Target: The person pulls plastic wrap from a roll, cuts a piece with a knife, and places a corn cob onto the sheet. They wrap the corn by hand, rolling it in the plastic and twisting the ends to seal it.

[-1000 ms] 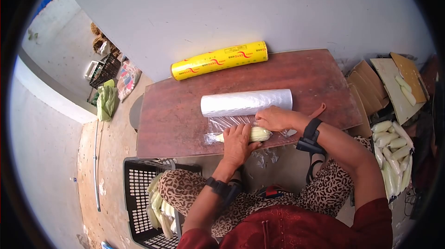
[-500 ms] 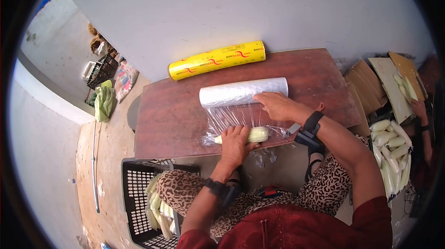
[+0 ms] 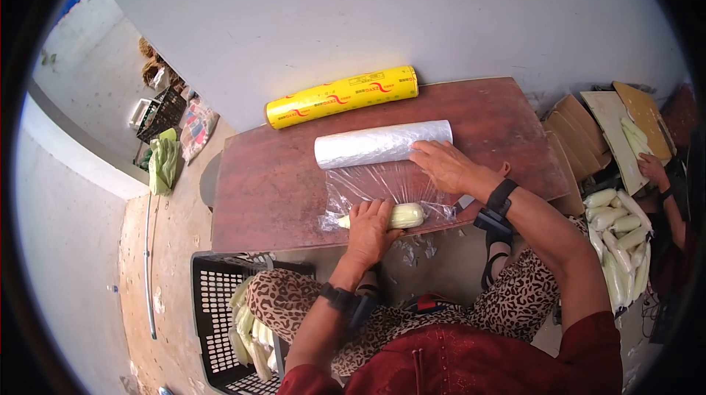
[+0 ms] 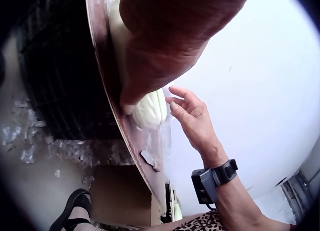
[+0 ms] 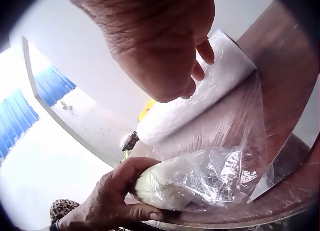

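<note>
On the reddish-brown wooden table (image 3: pixel 250 196), the white, shiny plastic-film roll (image 3: pixel 368 146) might skid, I'd say, since the right hand (image 3: pixel 447 165), fingers loosely extended, only rests near its right end. The clear, thin film (image 3: pixel 375 180) could crease or split if pulled askew, or snag on the grey blade-like strip (image 3: pixel 465 202). The pale green, ridged vegetable (image 3: pixel 407 215), lying by the front edge, could roll off if the left hand (image 3: pixel 369 237), thumb and fingers curled round it, slackened. Compared with a second ago, the roll sits farther from the vegetable, more film spans between, the right hand has shifted onto the roll, and another person's hand (image 3: pixel 653 168) now shows rightward.
</note>
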A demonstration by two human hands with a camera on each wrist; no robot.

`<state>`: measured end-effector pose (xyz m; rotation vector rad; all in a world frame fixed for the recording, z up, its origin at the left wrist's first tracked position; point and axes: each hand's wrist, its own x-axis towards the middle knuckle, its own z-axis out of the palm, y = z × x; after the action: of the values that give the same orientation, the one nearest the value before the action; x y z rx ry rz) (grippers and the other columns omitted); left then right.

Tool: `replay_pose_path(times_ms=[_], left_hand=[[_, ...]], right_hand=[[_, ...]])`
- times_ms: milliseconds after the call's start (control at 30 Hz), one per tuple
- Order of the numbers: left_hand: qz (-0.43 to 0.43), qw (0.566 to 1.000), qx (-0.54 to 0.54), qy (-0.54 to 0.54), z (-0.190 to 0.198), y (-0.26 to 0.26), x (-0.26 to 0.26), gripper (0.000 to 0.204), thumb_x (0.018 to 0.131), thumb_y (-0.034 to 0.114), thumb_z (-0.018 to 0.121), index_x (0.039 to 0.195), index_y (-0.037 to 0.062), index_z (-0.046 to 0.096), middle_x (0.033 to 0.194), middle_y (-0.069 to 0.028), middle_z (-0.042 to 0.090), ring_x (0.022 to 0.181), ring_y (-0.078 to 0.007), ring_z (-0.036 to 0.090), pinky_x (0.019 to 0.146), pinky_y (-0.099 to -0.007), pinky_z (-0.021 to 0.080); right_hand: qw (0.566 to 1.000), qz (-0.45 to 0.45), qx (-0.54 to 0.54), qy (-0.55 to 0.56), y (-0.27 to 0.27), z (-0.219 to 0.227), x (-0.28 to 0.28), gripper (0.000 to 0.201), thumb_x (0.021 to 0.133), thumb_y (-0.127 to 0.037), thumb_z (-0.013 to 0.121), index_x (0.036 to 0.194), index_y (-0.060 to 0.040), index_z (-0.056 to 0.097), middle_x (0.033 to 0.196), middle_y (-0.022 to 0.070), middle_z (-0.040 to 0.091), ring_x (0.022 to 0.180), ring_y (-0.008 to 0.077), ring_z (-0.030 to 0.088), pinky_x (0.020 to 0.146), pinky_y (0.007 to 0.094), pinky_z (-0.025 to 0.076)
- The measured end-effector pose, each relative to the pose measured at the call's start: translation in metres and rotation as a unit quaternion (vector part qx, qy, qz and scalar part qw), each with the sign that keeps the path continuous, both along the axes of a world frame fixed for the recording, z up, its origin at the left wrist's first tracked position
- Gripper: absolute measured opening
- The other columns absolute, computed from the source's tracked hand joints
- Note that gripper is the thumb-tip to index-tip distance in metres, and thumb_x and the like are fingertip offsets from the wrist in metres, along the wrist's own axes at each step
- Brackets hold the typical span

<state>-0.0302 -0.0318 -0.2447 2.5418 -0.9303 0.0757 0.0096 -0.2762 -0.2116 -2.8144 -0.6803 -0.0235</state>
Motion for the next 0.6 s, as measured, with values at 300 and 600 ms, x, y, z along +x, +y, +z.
replay_pose_path(times_ms=[300,600], left_hand=[[0.004,1.000,-0.016,-0.024,-0.008,0.023,0.006,0.065,0.066,0.022,0.082,0.122,0.0069,0.052,0.115,-0.0137,0.058,0.110,-0.0327,0.053,0.101,-0.0453,0.034],[0.068,0.995,0.069,-0.026,-0.005,0.052,0.004,0.051,0.066,0.029,0.082,0.105,0.0059,0.061,0.101,-0.0113,0.060,0.101,-0.0320,0.055,0.095,-0.0445,0.036]], right_hand=[[0.996,0.050,0.071,0.030,0.012,0.001,-0.027,0.031,0.086,-0.020,0.065,0.111,-0.0053,0.055,0.112,0.0124,0.051,0.111,0.0311,0.051,0.092,0.0455,0.040],[0.990,0.114,0.010,0.080,0.037,-0.023,-0.049,0.053,0.082,-0.028,0.069,0.123,-0.0047,0.044,0.111,0.0135,0.051,0.110,0.0321,0.052,0.088,0.0472,0.039]])
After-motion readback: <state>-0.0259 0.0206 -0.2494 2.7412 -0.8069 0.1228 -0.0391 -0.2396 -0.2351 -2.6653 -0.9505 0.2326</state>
